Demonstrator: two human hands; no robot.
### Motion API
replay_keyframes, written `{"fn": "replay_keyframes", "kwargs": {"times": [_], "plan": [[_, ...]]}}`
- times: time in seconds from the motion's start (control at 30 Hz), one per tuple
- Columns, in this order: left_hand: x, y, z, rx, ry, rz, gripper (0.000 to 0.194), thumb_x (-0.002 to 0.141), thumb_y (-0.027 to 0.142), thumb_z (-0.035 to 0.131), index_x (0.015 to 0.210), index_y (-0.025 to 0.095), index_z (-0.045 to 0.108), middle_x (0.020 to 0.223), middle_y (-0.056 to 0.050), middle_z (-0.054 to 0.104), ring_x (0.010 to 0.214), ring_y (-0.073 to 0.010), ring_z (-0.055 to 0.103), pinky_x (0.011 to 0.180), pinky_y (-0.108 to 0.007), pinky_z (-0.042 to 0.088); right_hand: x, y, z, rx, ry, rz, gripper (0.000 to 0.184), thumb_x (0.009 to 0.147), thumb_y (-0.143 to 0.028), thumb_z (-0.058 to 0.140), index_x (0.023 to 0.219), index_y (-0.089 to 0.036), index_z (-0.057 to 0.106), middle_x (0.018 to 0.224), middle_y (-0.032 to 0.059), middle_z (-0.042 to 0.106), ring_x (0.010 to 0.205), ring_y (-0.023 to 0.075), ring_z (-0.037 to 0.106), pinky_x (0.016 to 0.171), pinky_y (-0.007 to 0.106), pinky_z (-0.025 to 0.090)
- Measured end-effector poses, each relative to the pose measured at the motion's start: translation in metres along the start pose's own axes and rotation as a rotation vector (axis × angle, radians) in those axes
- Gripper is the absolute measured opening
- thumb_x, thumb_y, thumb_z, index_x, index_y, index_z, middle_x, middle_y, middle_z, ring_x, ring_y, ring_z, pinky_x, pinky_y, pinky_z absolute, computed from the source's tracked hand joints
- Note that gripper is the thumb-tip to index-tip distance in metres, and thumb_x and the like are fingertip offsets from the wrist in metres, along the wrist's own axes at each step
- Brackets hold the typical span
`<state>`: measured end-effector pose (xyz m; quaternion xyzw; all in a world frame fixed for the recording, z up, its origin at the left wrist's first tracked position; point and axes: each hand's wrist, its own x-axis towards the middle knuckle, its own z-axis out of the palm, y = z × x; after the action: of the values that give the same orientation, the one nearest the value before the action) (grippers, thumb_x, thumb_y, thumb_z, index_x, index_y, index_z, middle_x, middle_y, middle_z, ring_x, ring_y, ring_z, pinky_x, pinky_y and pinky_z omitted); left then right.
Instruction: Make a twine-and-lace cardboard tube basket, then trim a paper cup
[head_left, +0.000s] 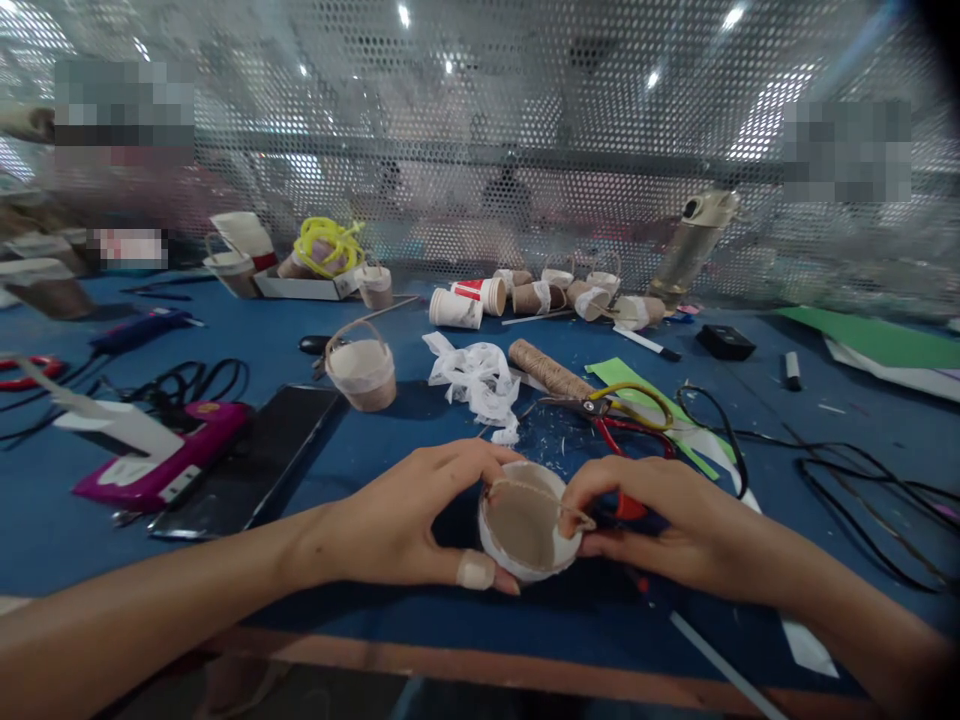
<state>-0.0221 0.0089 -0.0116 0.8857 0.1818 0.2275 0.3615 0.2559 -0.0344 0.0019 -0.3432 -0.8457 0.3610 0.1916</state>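
Small paper cup (525, 535), white round the rim, held near the front table edge, between both hands. Mouth faces up and a little toward the wearer; long axis close to upright. Whether the base is borne by the table cannot be told.

Twine handle (536, 492) strung across the mouth, running roughly left to right. Left side of the cup spanned by the left hand (412, 500) in a broad curved grip, fingers at the far rim, plastered thumb low on the near side. Right hand (660, 510) closed narrow at the right rim, a twine end pinched there; whether the wall is gripped too cannot be told. Both hands in contact, neither nearer; the free twine end lies on the right hand's side.

Beyond the cup: crumpled white lace (480, 375), twine spool (551, 370), yellow-handled scissors (637, 400). Handled cup (362, 375) stood upright, far left of the held one. Magenta power strip (161, 470) and dark flat slab (255, 460) set left, black cable (855, 470) looped right.

Blue table (405, 625) strewn with scraps; more cups lying farther back, backed by a perforated metal screen (450, 130)
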Motion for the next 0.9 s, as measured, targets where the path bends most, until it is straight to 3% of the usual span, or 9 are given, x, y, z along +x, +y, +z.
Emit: {"fn": "replay_keyframes", "kwargs": {"times": [0.17,0.37,0.5,0.67,0.8,0.9], "plan": [[0.0007,-0.0015,-0.0004,0.025,-0.005,-0.017,0.04,0.077,0.039,0.083,0.097,0.022,0.053,0.126,-0.005,0.065,0.11,-0.023,0.065,0.094,-0.03,0.05,-0.0002,-0.0016,0.0006,0.02,0.02,0.037,0.016,0.095,-0.029,0.066,0.107,-0.024,0.058,0.103,-0.0019,0.072,0.092,0.0102,0.068,0.08,0.016,0.049],[0.002,-0.0034,0.0,0.075,-0.007,0.07,0.038,0.08,0.043,0.079,0.098,0.021,0.053,0.126,-0.007,0.065,0.112,-0.0241,0.065,0.097,-0.032,0.049,-0.0006,-0.0026,-0.002,0.019,-0.002,-0.007,0.021,0.095,-0.029,0.066,0.113,-0.024,0.058,0.108,-0.001,0.071,0.095,0.0098,0.067,0.083,0.017,0.048],[0.0003,-0.0038,0.0002,0.12,-0.009,0.108,0.04,0.079,0.043,0.08,0.099,0.022,0.052,0.128,-0.008,0.065,0.113,-0.0241,0.065,0.095,-0.031,0.05,0.0,-0.0008,-0.0013,0.025,-0.03,-0.046,0.013,0.101,-0.031,0.055,0.108,-0.022,0.061,0.103,0.0005,0.071,0.091,0.0107,0.067,0.082,0.019,0.048],[-0.0013,-0.0028,0.0009,0.188,-0.009,0.112,0.042,0.081,0.043,0.077,0.105,0.021,0.05,0.129,-0.011,0.064,0.114,-0.0266,0.065,0.096,-0.034,0.05,-0.0024,-0.001,0.0024,-0.049,0.045,-0.087,0.012,0.103,-0.025,0.051,0.114,-0.023,0.057,0.106,-0.0007,0.071,0.096,0.0098,0.066,0.085,0.019,0.045],[-0.0009,-0.0043,0.0009,0.113,-0.018,0.121,0.041,0.082,0.043,0.077,0.106,0.023,0.051,0.13,-0.01,0.063,0.118,-0.0266,0.064,0.099,-0.036,0.05,-0.0029,-0.0036,0.0031,-0.073,0.064,-0.134,0.013,0.103,-0.022,0.051,0.115,-0.024,0.055,0.103,-0.0023,0.072,0.091,0.0081,0.066,0.082,0.017,0.045],[-0.0016,-0.0069,0.0014,0.023,-0.025,0.118,0.054,0.081,0.04,0.079,0.122,0.025,0.047,0.132,-0.009,0.062,0.12,-0.0263,0.063,0.101,-0.036,0.049,-0.002,-0.0035,0.0024,-0.068,0.056,-0.138,0.012,0.103,-0.02,0.05,0.112,-0.023,0.058,0.1,-0.002,0.073,0.089,0.0079,0.066,0.081,0.016,0.045]]}}
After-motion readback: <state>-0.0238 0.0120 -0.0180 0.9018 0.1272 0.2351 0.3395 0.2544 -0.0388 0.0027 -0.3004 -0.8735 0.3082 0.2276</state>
